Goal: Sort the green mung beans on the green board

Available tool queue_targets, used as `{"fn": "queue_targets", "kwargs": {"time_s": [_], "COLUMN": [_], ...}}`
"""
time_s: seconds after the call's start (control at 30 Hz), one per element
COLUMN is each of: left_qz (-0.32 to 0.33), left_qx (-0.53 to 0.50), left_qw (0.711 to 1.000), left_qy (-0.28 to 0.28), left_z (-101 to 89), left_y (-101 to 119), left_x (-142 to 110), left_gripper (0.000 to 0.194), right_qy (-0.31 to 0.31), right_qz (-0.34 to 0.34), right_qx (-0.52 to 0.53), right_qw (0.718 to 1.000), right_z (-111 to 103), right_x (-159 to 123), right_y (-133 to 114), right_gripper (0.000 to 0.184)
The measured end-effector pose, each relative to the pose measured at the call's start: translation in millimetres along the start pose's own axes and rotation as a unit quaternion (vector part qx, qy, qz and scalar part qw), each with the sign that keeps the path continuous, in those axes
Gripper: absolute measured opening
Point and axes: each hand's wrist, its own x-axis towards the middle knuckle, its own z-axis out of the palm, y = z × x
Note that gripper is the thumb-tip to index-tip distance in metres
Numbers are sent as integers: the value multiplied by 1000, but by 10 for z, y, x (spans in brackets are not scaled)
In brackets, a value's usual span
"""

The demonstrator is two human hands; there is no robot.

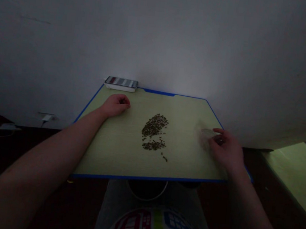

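Small brown grains, perhaps seeds (155,125), lie in a loose heap at the middle of the pale tabletop (116,150). A smaller patch of the same grains (153,145) is just nearer to me, with a few strays to its right. My left hand (117,105) rests on the board left of the heap, its fingers curled closed; what they hold, if anything, is hidden. On the right side, my right hand (226,146) is closed in a pinch on a pale, see-through thing (208,133), blurred by motion, whose kind I cannot make out.
A phone (121,81) lies on a white box (120,87) at the table's back left corner. Blue edging (148,179) borders the tabletop, and a wall (177,40) rises behind it. Below the front edge, a dark round container (147,192) stands between my legs.
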Motion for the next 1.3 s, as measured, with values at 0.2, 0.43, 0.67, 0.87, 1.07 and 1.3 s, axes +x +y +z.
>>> {"fn": "queue_targets", "kwargs": {"time_s": [0.2, 0.43, 0.67, 0.87, 1.07, 1.3], "left_qz": [2, 0, -1, -7, -4, -4], "left_qx": [-4, -3, -2, -15, -11, -13], "left_qw": [1000, 1000, 1000, 1000, 1000, 1000], "left_qy": [3, 2, -1, 1, 6, 2], "left_z": [5, 7, 15, 20, 18, 25], "left_y": [-4, -25, -37, -24, 0, -40], "left_x": [1, 3, 9, 9, -3, 13], "left_gripper": [17, 19, 18, 18, 17, 20], "right_qy": [48, -31, -235, -285, -306, -328], "right_qz": [51, -13, -89, -129, -162, -172], "right_qx": [159, 141, 172, 144, 116, 96], "right_qw": [985, 989, 953, 939, 931, 924], "right_z": [-417, -284, 153, 272, 270, 228], "right_x": [45, -294, -493, -507, -585, -724], "right_y": [89, -1, -312, -561, -723, -832], "right_gripper": [50, 31, 34, 32, 33, 35]}}
